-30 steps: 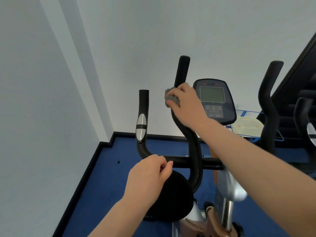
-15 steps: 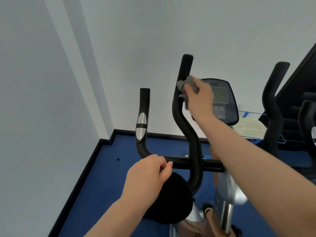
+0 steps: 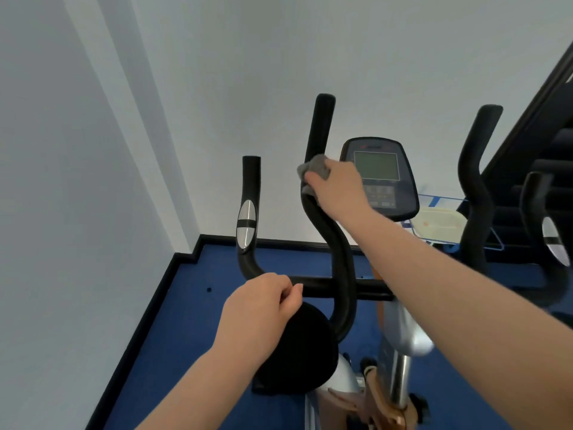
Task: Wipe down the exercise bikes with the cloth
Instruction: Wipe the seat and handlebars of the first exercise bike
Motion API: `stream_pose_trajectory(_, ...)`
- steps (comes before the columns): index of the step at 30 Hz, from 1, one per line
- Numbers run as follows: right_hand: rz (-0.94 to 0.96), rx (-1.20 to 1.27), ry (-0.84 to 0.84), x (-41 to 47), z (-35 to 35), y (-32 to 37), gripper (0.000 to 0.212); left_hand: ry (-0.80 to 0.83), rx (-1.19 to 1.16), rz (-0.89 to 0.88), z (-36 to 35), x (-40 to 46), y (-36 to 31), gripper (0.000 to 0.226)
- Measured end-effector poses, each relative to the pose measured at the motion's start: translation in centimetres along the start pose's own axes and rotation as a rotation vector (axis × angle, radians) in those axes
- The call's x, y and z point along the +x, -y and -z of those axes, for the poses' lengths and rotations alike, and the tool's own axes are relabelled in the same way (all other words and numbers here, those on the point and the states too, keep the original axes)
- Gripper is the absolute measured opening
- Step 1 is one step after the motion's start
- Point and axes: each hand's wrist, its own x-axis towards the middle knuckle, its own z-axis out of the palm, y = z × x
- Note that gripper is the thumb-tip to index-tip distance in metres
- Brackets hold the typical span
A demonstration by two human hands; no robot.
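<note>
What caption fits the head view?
Right hand wipes tall black handlebar with grey cloth; left hand grips crossbar.

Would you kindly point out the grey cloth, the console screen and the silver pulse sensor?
grey cloth [image 3: 313, 166], head view, bunched top fold.
console screen [image 3: 375, 166], head view, middle of display.
silver pulse sensor [image 3: 246, 225], head view, dark centre band.

Plain white walls [image 3: 403, 57] meeting in a corner, blue floor [image 3: 186, 321], black skirting [image 3: 148, 305]
</note>
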Motion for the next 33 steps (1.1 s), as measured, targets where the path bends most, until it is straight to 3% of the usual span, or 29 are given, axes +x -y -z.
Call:
stream_pose_trajectory(2, -0.035, -0.17, 0.115, -1.2, 1.1, -0.7, 0.024, -0.013, 0.005, -0.005, 0.0, -0.1, -0.1, 0.042)
stream_pose_trajectory(4, -0.162, -0.142, 0.244, -0.4, 2.8, -0.4, 0.025, -0.012, 0.009, -0.007, 0.0, 0.0, -0.1, 0.041)
stream_pose_trajectory(6, -0.174, -0.049, 0.206, 0.1, 3.0, 0.3, 0.022, 0.004, 0.012, -0.008, 0.1, 0.1, -0.1, 0.041)
stream_pose_trajectory(9, -0.062, -0.187, 0.117, -1.5, 1.5, -0.3, 0.031, -0.002, 0.004, -0.013, 0.0, 0.0, 0.0, 0.041)
stream_pose_trajectory(13, -0.152, -0.316, 0.361, -1.3, 4.4, -1.3, 0.033, -0.011, 0.002, -0.022, -0.1, 0.2, 0.0, 0.041)
stream_pose_trajectory(18, -0.04, -0.237, 0.12, -3.1, 1.7, -1.7, 0.033, 0.008, -0.012, -0.009, 0.0, 0.1, 0.1, 0.042)
stream_pose_trajectory(21, -0.028, -0.512, 0.265, -3.3, 3.7, -1.8, 0.035, 0.001, 0.007, -0.003, 0.0, 0.1, -0.1, 0.042)
stream_pose_trajectory(23, -0.033, -0.516, 0.317, -1.7, 4.9, -0.5, 0.026, 0.02, 0.002, -0.009, 0.0, 0.2, 0.0, 0.041)
stream_pose_trajectory(25, 0.074, -0.304, 0.182, -0.4, 4.1, 1.1, 0.01, 0.029, -0.003, -0.006, 0.1, 0.3, -0.1, 0.041)
stream_pose_trajectory(27, 0.226, -0.266, 0.014, 1.0, 2.0, 1.9, 0.024, 0.023, -0.009, 0.0, 0.2, 0.1, -0.1, 0.041)
stream_pose_trajectory(30, 0.301, -0.509, -0.066, 1.1, -1.3, 0.8, 0.029, 0.024, -0.009, 0.003, 0.2, 0.1, -0.1, 0.041)
stream_pose_trajectory(33, 0.388, -0.696, 0.003, 0.4, -2.6, -0.2, 0.026, 0.024, -0.014, 0.004, 0.3, 0.0, -0.2, 0.042)
